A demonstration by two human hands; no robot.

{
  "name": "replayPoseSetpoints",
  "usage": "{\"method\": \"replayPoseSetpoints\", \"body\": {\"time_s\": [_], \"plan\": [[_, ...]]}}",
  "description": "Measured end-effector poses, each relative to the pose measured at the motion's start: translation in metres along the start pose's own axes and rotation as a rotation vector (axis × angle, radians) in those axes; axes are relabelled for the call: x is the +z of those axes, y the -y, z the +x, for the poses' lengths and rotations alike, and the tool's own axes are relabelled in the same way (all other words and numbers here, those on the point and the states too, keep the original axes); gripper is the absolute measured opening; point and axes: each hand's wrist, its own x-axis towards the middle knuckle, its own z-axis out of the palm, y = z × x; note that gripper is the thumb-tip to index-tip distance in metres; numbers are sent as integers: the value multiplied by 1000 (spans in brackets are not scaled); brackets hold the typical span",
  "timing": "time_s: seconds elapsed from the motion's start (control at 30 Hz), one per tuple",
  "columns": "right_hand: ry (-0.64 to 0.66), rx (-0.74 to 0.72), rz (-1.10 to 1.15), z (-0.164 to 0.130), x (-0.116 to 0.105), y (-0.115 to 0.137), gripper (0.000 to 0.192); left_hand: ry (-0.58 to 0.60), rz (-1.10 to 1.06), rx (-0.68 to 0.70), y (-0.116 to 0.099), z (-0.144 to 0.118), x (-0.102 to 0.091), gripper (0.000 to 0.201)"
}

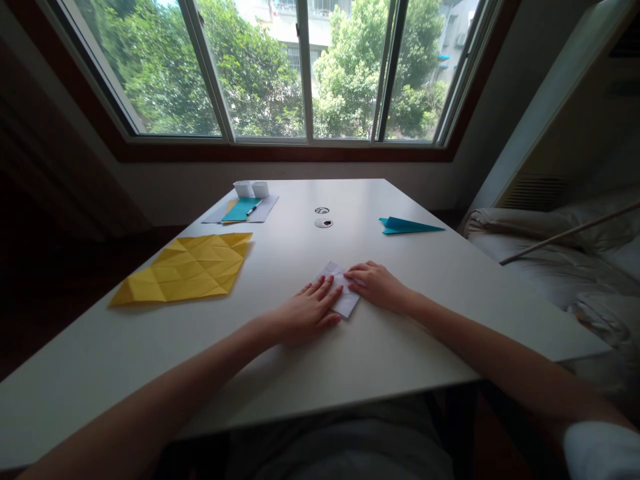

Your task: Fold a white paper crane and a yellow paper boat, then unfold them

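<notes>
A small folded sheet of white paper (346, 305) lies on the white table (400, 360) in front of me, turned like a diamond. My left hand (313, 308) rests flat on its left side, fingers stretched out and apart. From the right, my right hand (379, 285) presses on the paper's right edge, its fingertips on the sheet and its thumb tucked low. The fingers of both hands hide parts of the folds.
Creased yellow paper (195, 268) lies at left. A blue paper plane (409, 226) sits back right. Two round stickers (323, 223) are mid-table. Back left are blue paper (241, 209), a pen (254, 207) and white paper boxes (260, 189). A window stands beyond.
</notes>
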Motion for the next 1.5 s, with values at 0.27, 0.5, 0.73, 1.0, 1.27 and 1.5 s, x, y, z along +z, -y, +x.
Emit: {"method": "replayPoseSetpoints", "body": {"time_s": [0.27,0.5,0.73,1.0,1.27,1.5], "plan": [[29,38,-55,0,1,1,35,112,76,-216,-17,-16,-14,89],[19,33,-53,0,0,3,33,67,154,-280,-16,-22,-32,70],[-29,46,-18,-1,2,10,33,-264,184,-200,0,6,-14,64],[-47,72,-7,0,6,17,33,-35,69,-201,-14,9,8,75],[-20,81,-56,-1,4,20,34,109,76,-272,2,-2,-7,85],[-47,79,-68,0,4,21,33,183,58,-266,18,-8,-14,91]]}}
